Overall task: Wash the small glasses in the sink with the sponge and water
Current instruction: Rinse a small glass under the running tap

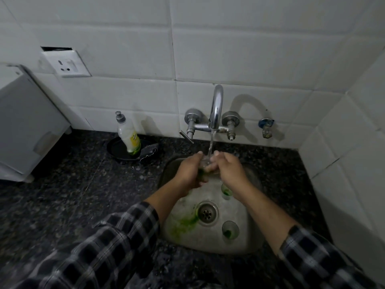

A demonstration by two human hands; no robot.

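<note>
While water (210,146) pours, left hand (188,174) and right hand (228,170) meet beneath, both curled round a small glass (205,162).

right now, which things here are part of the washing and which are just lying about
Job: left hand, right hand, held glass, tap, sink, far glass, near glass.
Lying about: soap bottle, black dish, socket, white box.

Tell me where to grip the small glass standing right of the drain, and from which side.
Pinch the glass by its upper wall just under the rim, coming straight down from above. It seems to stand upright, mouth up, close to the sink and its right wall, so a sideways approach looks cramped.
</note>
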